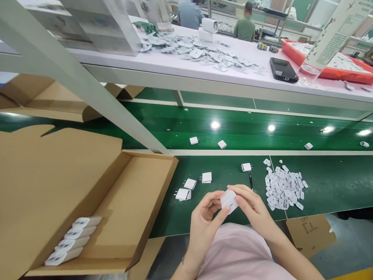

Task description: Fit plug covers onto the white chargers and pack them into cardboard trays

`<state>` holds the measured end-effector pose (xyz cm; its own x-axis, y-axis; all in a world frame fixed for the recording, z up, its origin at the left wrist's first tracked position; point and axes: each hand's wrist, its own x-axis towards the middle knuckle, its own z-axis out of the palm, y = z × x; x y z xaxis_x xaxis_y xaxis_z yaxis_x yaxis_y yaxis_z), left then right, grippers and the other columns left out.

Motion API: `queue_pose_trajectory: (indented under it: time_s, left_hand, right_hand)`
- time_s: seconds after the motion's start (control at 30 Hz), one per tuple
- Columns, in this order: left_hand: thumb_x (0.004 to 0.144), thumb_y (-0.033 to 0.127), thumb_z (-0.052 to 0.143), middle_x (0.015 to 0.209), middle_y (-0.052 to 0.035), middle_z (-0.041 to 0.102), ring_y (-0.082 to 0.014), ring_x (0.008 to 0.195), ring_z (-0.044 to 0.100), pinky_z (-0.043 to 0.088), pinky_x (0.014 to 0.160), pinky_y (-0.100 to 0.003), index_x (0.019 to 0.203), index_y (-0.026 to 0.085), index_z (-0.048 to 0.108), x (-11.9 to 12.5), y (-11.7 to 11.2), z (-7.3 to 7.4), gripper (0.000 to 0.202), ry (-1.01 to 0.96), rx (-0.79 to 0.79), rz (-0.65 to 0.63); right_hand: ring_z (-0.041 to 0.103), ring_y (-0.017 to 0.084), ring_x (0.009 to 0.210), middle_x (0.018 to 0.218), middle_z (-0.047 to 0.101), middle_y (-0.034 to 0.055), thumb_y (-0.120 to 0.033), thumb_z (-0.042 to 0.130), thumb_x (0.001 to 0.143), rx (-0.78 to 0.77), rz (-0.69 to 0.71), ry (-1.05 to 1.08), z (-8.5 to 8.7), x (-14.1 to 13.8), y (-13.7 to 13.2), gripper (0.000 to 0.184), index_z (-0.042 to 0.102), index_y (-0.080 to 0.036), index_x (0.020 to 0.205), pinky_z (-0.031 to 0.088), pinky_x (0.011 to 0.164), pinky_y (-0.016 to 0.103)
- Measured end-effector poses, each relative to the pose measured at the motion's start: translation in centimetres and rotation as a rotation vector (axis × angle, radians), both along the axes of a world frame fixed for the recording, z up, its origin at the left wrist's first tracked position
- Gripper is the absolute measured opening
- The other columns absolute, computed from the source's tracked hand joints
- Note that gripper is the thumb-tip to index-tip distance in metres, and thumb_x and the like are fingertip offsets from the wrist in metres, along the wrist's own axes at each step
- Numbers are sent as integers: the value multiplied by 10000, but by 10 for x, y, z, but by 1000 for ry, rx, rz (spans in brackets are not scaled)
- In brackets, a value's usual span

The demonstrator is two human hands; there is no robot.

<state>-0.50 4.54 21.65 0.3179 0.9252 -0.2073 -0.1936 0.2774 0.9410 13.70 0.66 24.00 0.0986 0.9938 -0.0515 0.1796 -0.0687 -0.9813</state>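
A white charger (229, 201) with a dark slot in its end is held over the near edge of the green bench. My left hand (207, 214) grips it from the left between thumb and fingers. From the right, my right hand (251, 203) closes its thumb and fingertips on the same charger. To the left lie several more white plug chargers (183, 194), some with prongs showing. Another charger (246, 167) sits beyond my hands, beside a black pen-like tool (250, 181). A pile of small flat white pieces (284, 187) is right of my right hand.
An open cardboard box (145, 171) with several white chargers (71, 239) stands at left. Behind, single chargers (194, 140) rest on a green belt (241, 124). The shelf above bears white parts (195, 48), a phone (283, 70) and a red tray (357, 76). A slanted post (96, 85) crosses at left.
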Motion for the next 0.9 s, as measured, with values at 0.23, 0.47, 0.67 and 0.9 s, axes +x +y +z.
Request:
queue_pose_trajectory:
  time_s: [0.23, 0.47, 0.67, 0.9]
  left_hand:
    - [666, 350, 757, 1018, -62, 585, -202, 931, 575, 520, 767, -308, 1091, 223, 573, -16, 5, -19, 481, -179, -148, 36]
    - [739, 302, 715, 690, -39, 600, -87, 582, 548, 482, 574, -188, 851, 96, 687, -58, 14, -36, 236, -562, -546, -27]
    - [637, 356, 785, 606, -42, 599, -77, 507, 546, 463, 510, -170, 682, 74, 678, -85, 22, -56, 306, -609, -535, 124]
    - [549, 100, 836, 761, -12, 693, -83, 637, 608, 477, 575, -123, 862, 158, 695, -195, 100, -71, 349, -506, -360, 301]
  right_hand:
    - [529, 177, 1111, 1191, 550, 69, -285, 377, 944, 69, 145, -123, -13, -6, 10, 301, 576, -266, 1169, 462, 921, 299]
    - [534, 202, 1073, 1148, 527, 98, -253, 344, 940, 259, 350, -434, -41, -53, 38, 281, 527, -239, 1152, 478, 897, 322]
    - [583, 193, 905, 946, 609, 81, -303, 257, 963, 248, 570, -177, -62, -98, 92, 374, 613, -214, 886, 492, 792, 329]
    - [526, 313, 1088, 1128, 607, 166, -572, 250, 899, 108, 378, -348, -95, -97, 273, 592, 645, -161, 1059, 449, 878, 504]
